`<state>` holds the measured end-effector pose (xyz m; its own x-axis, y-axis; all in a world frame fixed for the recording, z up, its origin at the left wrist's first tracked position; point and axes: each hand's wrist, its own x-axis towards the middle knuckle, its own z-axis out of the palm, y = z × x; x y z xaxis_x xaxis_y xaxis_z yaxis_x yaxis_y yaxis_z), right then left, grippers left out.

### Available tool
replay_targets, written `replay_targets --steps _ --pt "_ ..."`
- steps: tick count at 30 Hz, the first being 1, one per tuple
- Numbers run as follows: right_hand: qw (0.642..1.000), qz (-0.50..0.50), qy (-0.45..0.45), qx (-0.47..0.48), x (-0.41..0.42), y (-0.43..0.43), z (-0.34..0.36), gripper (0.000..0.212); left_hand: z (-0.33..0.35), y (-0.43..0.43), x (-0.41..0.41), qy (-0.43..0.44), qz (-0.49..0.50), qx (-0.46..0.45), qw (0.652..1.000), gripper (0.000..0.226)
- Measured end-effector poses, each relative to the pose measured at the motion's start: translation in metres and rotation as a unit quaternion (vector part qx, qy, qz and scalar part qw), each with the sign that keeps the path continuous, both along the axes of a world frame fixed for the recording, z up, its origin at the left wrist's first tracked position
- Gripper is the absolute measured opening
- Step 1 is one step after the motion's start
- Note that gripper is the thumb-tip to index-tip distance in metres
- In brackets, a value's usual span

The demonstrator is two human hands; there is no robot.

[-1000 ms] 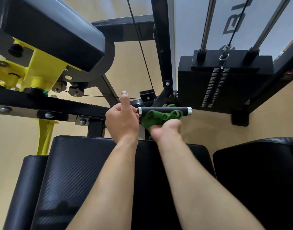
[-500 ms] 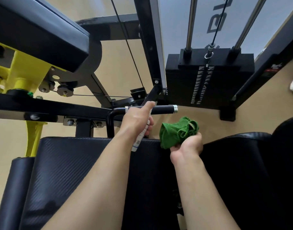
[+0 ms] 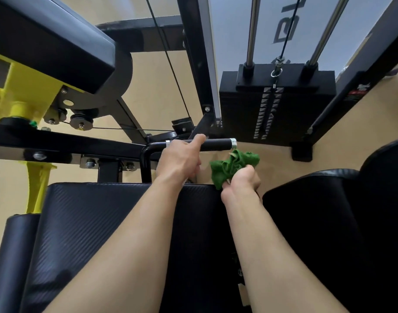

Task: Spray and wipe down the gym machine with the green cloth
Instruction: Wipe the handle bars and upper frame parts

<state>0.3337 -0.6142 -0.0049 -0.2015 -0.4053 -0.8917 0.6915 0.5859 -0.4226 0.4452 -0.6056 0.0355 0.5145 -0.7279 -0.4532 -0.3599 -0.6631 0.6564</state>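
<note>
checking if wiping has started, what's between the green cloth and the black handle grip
Nothing solid: the head view shows only a narrow sliver of tan floor between the green cloth and the handle grip, so they appear apart.

Green cloth (image 3: 235, 164): soft napped fabric, crumpled. Seat pad (image 3: 103, 222): black upholstery, fine woven-pattern texture, slight sheen. Handle grip (image 3: 216, 144): matt black; end collar (image 3: 233, 142) bright metal. Guide rods (image 3: 252, 30): polished metal. Bracket (image 3: 19, 96): glossy yellow paint.
</note>
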Motion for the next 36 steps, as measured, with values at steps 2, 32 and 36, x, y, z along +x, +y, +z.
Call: replay_targets --steps 2,32,36 --pt "1.0 0.016 -0.016 -0.013 0.016 -0.011 -0.007 0.022 0.005 0.007 0.011 0.001 0.065 -0.034 0.997 0.067" --pt "0.485 0.529 0.486 -0.499 0.075 -0.008 -0.019 0.042 0.016 0.015 0.03 -0.009 0.269 -0.281 0.921 0.067" --pt "0.501 0.58 0.536 -0.353 0.017 -0.051 -0.04 0.041 0.015 0.016 0.021 -0.006 0.258 -0.28 0.925 0.066"
